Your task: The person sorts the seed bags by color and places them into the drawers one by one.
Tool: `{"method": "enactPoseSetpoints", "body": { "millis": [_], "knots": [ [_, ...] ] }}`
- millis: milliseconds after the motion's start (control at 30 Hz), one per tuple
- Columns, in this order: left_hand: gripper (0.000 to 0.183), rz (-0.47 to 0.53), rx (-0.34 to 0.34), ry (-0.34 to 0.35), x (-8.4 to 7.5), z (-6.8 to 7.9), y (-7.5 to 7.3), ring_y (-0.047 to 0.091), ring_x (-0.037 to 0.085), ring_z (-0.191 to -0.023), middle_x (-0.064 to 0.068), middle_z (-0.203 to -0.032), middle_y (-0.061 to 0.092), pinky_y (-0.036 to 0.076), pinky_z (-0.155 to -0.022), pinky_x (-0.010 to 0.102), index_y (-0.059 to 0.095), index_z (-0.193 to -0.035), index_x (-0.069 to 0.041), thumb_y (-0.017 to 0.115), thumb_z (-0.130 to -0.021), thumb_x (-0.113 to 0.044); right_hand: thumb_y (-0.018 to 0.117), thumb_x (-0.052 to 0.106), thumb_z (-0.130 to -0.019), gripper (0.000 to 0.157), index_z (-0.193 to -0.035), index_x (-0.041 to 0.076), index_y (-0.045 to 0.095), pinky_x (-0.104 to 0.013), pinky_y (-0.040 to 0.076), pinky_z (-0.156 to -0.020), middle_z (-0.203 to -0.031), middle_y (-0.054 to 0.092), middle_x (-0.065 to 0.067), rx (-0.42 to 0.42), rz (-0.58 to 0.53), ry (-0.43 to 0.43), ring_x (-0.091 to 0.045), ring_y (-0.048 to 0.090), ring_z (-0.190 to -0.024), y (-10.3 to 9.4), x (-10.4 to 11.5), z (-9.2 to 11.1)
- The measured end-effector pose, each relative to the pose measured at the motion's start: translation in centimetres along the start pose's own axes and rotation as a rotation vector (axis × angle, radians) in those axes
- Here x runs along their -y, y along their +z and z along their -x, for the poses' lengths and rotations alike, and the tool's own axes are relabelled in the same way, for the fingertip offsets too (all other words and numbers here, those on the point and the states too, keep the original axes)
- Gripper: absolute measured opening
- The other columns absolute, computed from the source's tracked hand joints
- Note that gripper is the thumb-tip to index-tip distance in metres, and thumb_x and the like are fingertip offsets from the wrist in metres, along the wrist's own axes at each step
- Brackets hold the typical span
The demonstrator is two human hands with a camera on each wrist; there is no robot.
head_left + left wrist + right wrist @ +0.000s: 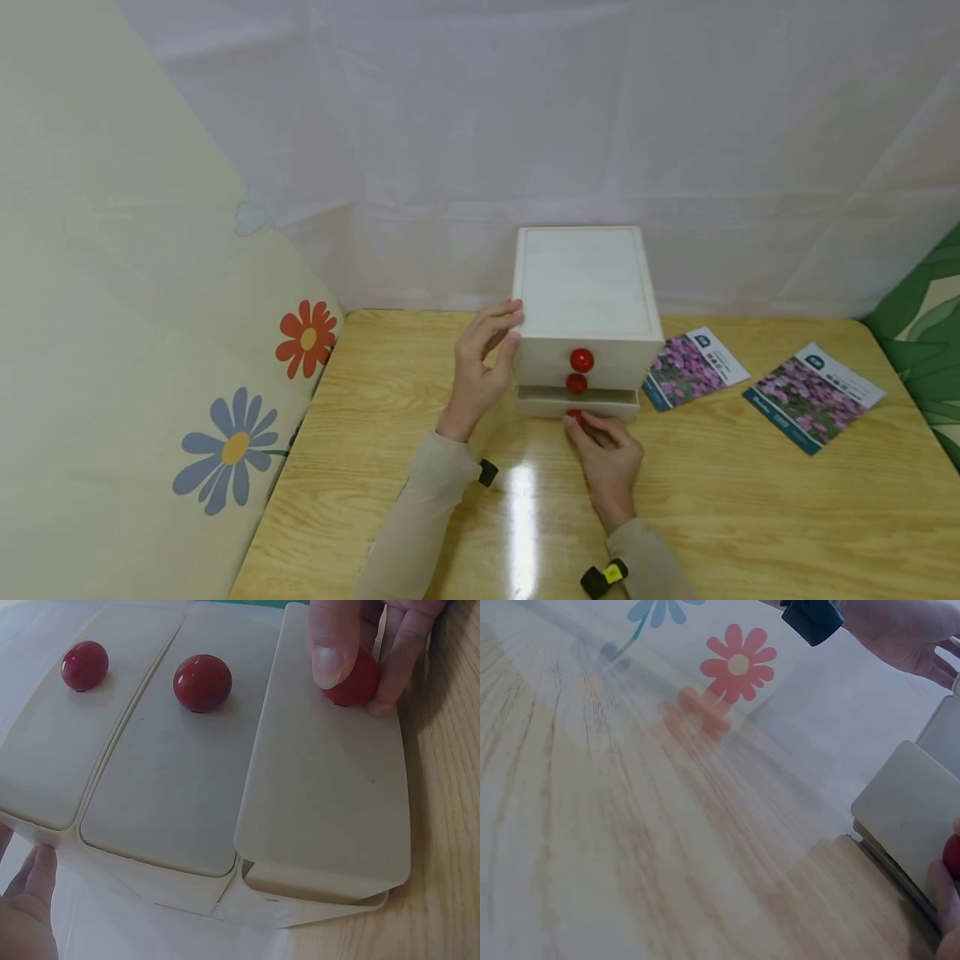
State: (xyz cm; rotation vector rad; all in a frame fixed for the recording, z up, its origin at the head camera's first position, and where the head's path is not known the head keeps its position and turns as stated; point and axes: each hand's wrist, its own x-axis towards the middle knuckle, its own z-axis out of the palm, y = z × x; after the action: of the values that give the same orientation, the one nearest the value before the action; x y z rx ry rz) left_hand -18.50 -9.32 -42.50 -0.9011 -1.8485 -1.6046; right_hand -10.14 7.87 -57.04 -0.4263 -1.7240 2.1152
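Observation:
A white three-drawer cabinet [585, 283] with round red knobs stands on the table. Its bottom drawer [538, 405] is pulled out a little, while the upper two are closed. My right hand [611, 462] pinches the bottom drawer's red knob [354, 684] between thumb and fingers. On the cabinet's left side, my left hand [480, 367] rests its extended fingers near the top edge. Seen in the left wrist view, the middle knob [202, 682] and top knob [85, 666] are untouched. Little of the drawer's inside shows.
Two seed-packet-like cards with purple flowers lie right of the cabinet, the nearer card [697, 367] beside it and the other card [813, 398] farther right. A white cloth [450, 150] hangs behind the wooden table [750, 517]. At left is a flower-printed panel [112, 333].

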Motion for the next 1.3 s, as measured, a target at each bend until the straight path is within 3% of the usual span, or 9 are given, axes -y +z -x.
{"method": "enactPoseSetpoints", "body": {
  "millis": [233,667,1300],
  "knots": [
    [0.023,0.002,-0.002,0.005,0.1,0.0,-0.1,0.053,0.049,-0.126,0.036,-0.125,0.058,0.053,-0.097,0.052,0.062,-0.113,0.017,0.057,-0.091,0.017,0.089,0.003,-0.071,0.029,-0.097,0.0,0.077,-0.024,0.061,-0.081,-0.099,0.069,-0.016,-0.012,0.043,0.008,-0.011,0.073,-0.087,-0.1,-0.2,0.1],
    [0.024,-0.001,0.001,0.008,0.0,0.1,-0.1,0.055,0.048,-0.125,0.035,-0.125,0.059,0.053,-0.096,0.052,0.063,-0.114,0.016,0.058,-0.091,0.018,0.092,0.015,-0.07,0.03,-0.095,0.004,0.079,-0.026,0.061,-0.081,-0.096,0.069,-0.013,0.003,0.031,-0.023,-0.015,0.073,-0.089,-0.3,0.1,0.7],
    [0.024,-0.01,0.008,-0.015,-0.3,0.0,-0.1,0.056,0.046,-0.125,0.034,-0.126,0.059,0.052,-0.095,0.055,0.063,-0.114,0.015,0.057,-0.091,0.017,0.091,0.007,-0.069,0.029,-0.094,0.0,0.078,-0.026,0.061,-0.08,-0.093,0.069,-0.014,-0.012,-0.002,-0.022,-0.015,0.074,-0.086,-0.4,0.2,1.3]
  ]
}}
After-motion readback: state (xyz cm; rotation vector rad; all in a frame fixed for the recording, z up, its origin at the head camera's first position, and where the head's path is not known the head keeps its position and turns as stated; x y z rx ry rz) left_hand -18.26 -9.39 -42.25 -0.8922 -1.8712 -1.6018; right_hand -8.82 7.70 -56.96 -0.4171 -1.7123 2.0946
